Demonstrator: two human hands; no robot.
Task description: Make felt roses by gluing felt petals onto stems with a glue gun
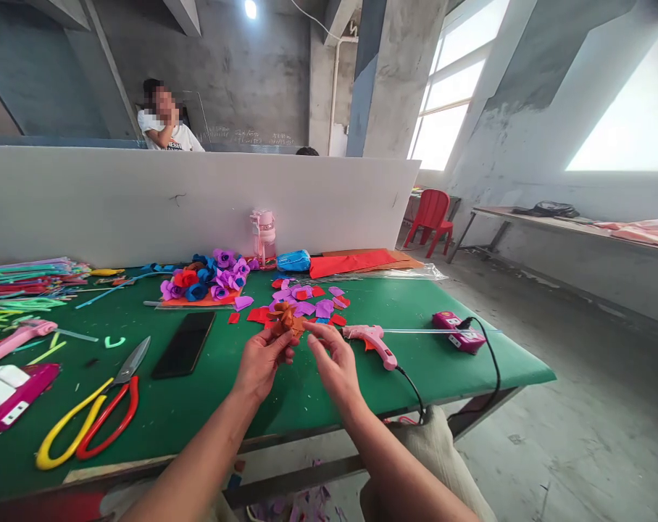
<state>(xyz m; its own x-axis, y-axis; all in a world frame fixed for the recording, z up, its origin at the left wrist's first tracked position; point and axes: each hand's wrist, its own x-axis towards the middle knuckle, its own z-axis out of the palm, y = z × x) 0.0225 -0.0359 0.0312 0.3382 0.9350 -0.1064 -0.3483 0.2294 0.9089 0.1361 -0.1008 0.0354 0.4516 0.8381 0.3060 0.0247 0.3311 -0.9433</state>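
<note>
My left hand pinches a brown-orange paper flower above the green table. Beside the flower is my right hand, its fingers apart and the fingertips close to the petals; whether they touch I cannot tell. To the right of that hand lies a pink glue gun with a clear glue stick out of its back. Behind the flower are scattered loose paper petals in purple, red and blue. A pile of finished-looking paper flowers in purple, blue and red sits farther left.
Scissors with yellow and red handles and a black phone lie left. Coloured stems fill the far left. A pink bottle stands by the white partition; a corded pink power strip is right. A person sits beyond.
</note>
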